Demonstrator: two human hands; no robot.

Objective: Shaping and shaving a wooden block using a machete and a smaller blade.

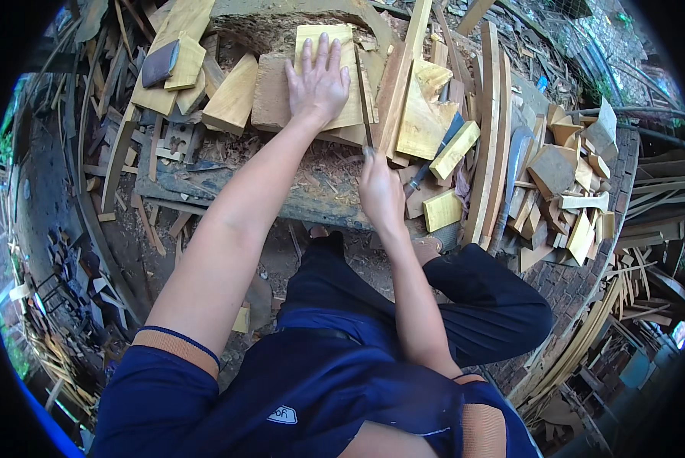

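My left hand (316,82) lies with fingers spread on a pale yellow board (345,111), which rests on a rougher, darker block (268,95) atop the battered wooden bench (197,187). My right hand (381,183) is closed around the near end of a long, narrow dark blade (362,91), like a saw, that runs along the board's right edge; its handle is hidden in the fingers. A long reddish strip of wood (396,99) lies just right of the blade.
Yellow offcuts (228,95) and a dark pad (159,62) lie left of the board. To the right are long curved battens (484,198), a blue curved blade (514,172) and a pile of small wood pieces (552,172). My legs (480,305) are bent below the bench.
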